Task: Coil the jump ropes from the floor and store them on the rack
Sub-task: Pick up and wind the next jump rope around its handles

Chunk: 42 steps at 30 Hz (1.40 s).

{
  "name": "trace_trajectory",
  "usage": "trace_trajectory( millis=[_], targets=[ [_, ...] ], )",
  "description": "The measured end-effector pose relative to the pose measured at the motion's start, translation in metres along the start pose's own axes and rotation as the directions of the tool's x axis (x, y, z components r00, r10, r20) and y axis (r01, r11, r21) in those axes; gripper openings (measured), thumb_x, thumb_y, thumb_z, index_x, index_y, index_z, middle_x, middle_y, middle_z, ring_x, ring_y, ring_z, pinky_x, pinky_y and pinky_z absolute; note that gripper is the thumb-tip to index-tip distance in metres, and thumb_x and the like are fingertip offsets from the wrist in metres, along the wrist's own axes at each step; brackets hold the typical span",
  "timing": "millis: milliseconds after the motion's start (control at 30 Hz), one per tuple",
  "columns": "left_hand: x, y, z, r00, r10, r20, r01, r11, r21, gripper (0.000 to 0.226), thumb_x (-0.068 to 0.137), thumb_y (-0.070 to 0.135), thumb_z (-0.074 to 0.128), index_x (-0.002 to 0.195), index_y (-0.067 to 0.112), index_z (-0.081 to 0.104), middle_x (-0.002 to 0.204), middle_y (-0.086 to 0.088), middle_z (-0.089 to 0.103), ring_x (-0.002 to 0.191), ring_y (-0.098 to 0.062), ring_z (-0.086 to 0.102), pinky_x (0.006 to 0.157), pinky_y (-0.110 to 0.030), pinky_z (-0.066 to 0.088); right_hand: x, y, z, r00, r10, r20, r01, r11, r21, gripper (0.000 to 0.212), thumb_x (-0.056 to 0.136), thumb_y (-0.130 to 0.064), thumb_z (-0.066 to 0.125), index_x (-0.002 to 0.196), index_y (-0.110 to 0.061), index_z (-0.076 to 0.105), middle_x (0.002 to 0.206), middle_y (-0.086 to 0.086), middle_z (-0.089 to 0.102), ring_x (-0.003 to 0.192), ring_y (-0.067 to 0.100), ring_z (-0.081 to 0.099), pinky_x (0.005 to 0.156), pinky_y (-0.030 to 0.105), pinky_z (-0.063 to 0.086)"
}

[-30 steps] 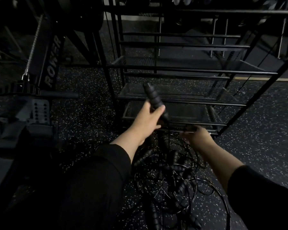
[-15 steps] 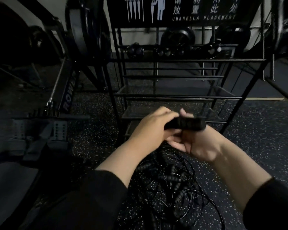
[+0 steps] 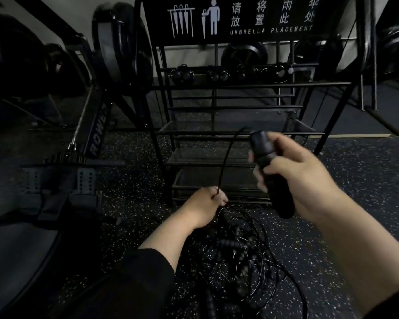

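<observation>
The floor in front of you is dark speckled rubber, with a rowing machine off to your left. Straight ahead stands the rack, a black tiered frame under an umbrella sign; coiled ropes seem to sit on its upper rail, though it is too dark to be sure. Between your forearms lies the tangle of jump ropes, handles and cords heaped together on the floor just before the rack. Your right hand is wrapped around one handle, raised above the heap, likely to draw that rope free. Its cord runs down to your left hand, whose fingers are curled around it just above the pile, probably to guide the line for coiling.
</observation>
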State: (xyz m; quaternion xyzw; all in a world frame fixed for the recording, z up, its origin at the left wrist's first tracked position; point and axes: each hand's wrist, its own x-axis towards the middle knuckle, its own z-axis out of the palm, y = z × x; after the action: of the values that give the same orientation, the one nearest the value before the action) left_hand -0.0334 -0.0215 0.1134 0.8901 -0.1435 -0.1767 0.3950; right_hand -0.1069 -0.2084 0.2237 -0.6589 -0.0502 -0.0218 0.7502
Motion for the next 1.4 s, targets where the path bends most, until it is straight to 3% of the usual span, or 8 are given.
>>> trace_trajectory(
  millis=[100,267,500,767,900,1000,1233,1400],
  targets=[
    [0.011,-0.002,-0.005,0.973,-0.064,-0.223,0.047,0.996,-0.080,0.033,0.109,0.028,0.038,0.083,0.024,0.058,0.089,-0.002,0.070,0.074,-0.019,0.061,0.078,-0.042,0.054,0.008,0.007,-0.018,0.982,0.044,-0.185,-0.051,0.998,-0.033,0.027,0.092,0.001,0.064,0.117,-0.007,0.060,0.080,0.006,0.057,0.060,0.018,0.049,0.052,0.034,0.040],
    [0.007,0.041,-0.037,0.844,0.053,-0.533,-0.285,0.887,-0.363,0.033,0.110,0.033,0.036,0.090,0.026,0.061,0.063,0.007,0.053,0.054,-0.015,0.045,0.052,-0.034,0.040,0.016,0.041,-0.022,0.929,0.294,-0.224,-0.359,0.863,-0.357,0.021,0.088,-0.022,0.079,0.101,-0.013,0.066,0.063,0.001,0.059,0.052,0.014,0.052,0.049,0.027,0.043],
    [-0.005,0.074,-0.047,0.894,0.118,-0.432,-0.422,0.541,-0.727,0.030,0.112,0.024,0.035,0.109,0.009,0.061,0.069,0.000,0.046,0.057,-0.014,0.037,0.058,-0.031,0.039,0.034,0.076,0.016,0.973,0.225,-0.055,-0.229,0.900,-0.372,0.023,0.089,-0.005,0.075,0.109,-0.013,0.066,0.092,0.013,0.077,0.067,0.018,0.065,0.058,0.033,0.053],
    [0.012,0.048,-0.040,0.982,0.046,-0.180,-0.131,0.858,-0.496,0.040,0.100,0.009,0.045,0.132,0.026,0.064,0.121,-0.001,0.072,0.090,-0.020,0.067,0.067,-0.037,0.052,0.049,0.059,0.018,0.952,0.119,-0.283,-0.138,0.989,-0.049,0.013,0.091,0.002,0.065,0.099,-0.008,0.066,0.080,0.011,0.076,0.066,0.021,0.068,0.065,0.032,0.058],
    [0.009,0.036,-0.021,0.987,0.025,0.161,-0.015,0.998,-0.066,0.017,0.097,0.020,0.057,0.111,0.022,0.067,0.096,-0.013,0.074,0.074,-0.019,0.062,0.065,-0.034,0.049,0.050,0.036,0.012,0.955,0.105,-0.277,-0.060,0.984,0.167,0.014,0.095,0.003,0.059,0.100,-0.010,0.059,0.074,0.008,0.071,0.058,0.018,0.060,0.056,0.026,0.052],
    [0.012,0.032,-0.021,0.994,-0.049,0.102,0.031,0.985,0.167,0.012,0.105,0.027,0.051,0.102,0.019,0.060,0.086,-0.006,0.068,0.066,-0.021,0.063,0.053,-0.029,0.044,0.051,0.025,0.001,0.937,0.115,-0.330,-0.029,0.967,0.254,0.013,0.097,-0.002,0.059,0.105,-0.012,0.058,0.078,0.007,0.071,0.062,0.017,0.060,0.057,0.025,0.051],
    [0.018,0.038,-0.030,0.946,0.057,-0.319,-0.137,0.963,-0.233,0.032,0.109,0.035,0.036,0.090,0.022,0.059,0.067,0.005,0.058,0.056,-0.015,0.054,0.069,-0.046,0.056,0.047,0.036,-0.012,0.921,0.251,-0.297,-0.219,0.966,0.136,0.023,0.093,-0.004,0.068,0.114,-0.005,0.061,0.103,0.014,0.078,0.077,0.025,0.074,0.059,0.025,0.059],
    [0.016,0.053,-0.041,0.877,0.004,-0.481,-0.329,0.735,-0.593,0.031,0.112,0.026,0.031,0.099,0.016,0.057,0.063,0.005,0.039,0.052,-0.008,0.036,0.059,-0.033,0.047,0.041,0.073,0.008,0.902,0.423,-0.088,-0.432,0.891,-0.137,0.022,0.092,0.001,0.068,0.113,-0.001,0.063,0.105,0.026,0.074,0.072,0.032,0.068,0.054,0.032,0.051]
  ],
)
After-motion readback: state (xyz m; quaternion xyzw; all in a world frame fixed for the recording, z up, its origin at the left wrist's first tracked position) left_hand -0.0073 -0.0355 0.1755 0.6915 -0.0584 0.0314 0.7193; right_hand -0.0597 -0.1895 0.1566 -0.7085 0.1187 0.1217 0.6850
